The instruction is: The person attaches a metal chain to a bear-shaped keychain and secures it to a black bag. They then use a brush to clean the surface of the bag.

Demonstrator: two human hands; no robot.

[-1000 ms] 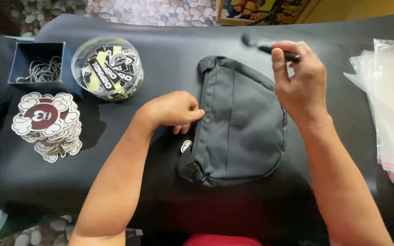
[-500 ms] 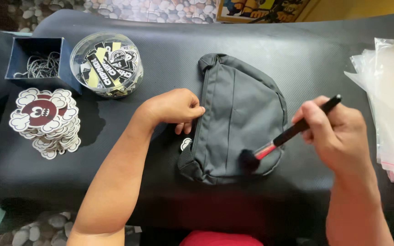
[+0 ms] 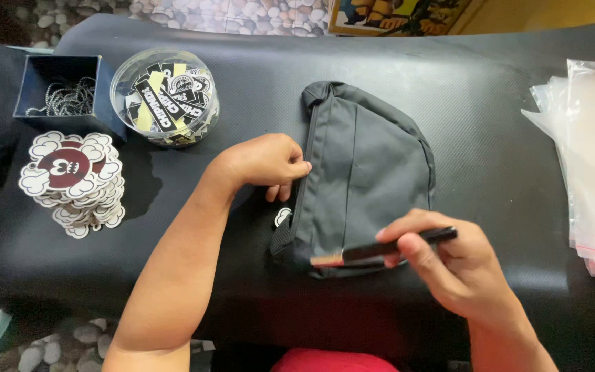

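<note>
Head view — black table (image 3: 490,138), pebble floor (image 3: 256,14).

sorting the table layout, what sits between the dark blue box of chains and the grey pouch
In the head view, a round clear tub of stickers sits between the blue box and the grey pouch.

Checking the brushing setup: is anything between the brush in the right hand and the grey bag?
Nothing visible. The right hand holds the brush directly over the bag, while the left hand rests at its left edge.
</note>
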